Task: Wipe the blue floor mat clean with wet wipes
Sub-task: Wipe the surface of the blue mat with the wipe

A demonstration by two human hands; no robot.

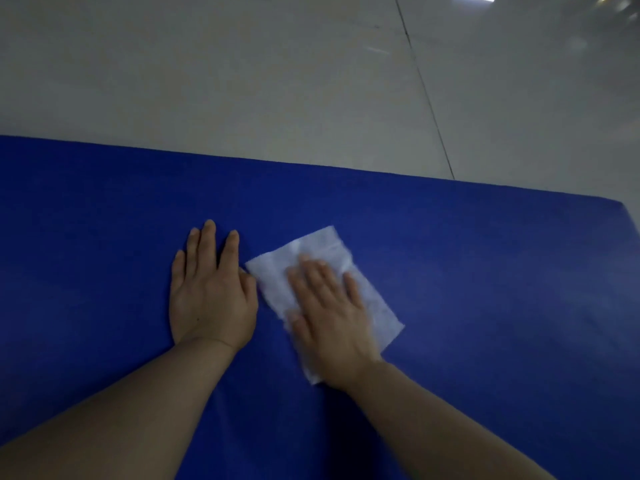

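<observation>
The blue floor mat (485, 306) is spread flat over a pale tiled floor (242, 81) and fills the near and middle part of the head view, its far edge running from the left side across to a corner at the far right. A white wet wipe (273, 285) is laid out flat on the mat, slightly right of the middle, turned at an angle so that one corner points to the far side and another to the near right. The right hand (329, 317) is pressed palm down on the wipe, with the fingers straight and slightly spread; nothing is gripped or pinched, and the wipe is simply held against the mat under the palm and fingers. Part of the wipe is seen beyond the fingertips on the far side, and more is seen to the left and right of the hand. The right hand appears slightly blurred. The left hand (211, 292) is laid flat on the bare mat just to the left of the wipe, palm down, with the fingers straight and pointing to the far side; the thumb is seen very close to the left corner of the wipe, though it cannot be told whether that corner is touched. Both bare forearms are seen reaching in from the near edge. On the floor beyond the mat, dark tile joints are seen at the far right, and bright reflections are visible in the far right corner.
</observation>
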